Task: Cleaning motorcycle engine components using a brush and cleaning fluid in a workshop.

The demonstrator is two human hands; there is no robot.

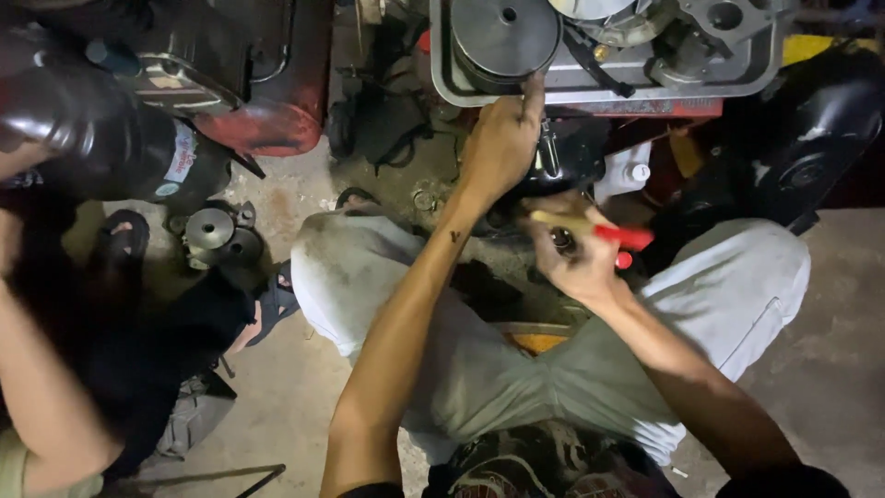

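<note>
My left hand (501,138) reaches forward and grips a dark part under the grey metal engine casing (608,78), one finger up against the round black pulley (502,37). My right hand (576,254) is closed around a tool with a red and yellow handle (619,235), held just below the engine's dark underside. Both arms stretch out over my knees in light grey trousers (737,286).
Another person's arm (41,387) and dark-clothed leg sit at the left, beside a round metal part (217,235) on the concrete floor. A black cylinder (101,129) and a red tank (277,101) lie at the upper left. A black wheel (802,138) stands at the right.
</note>
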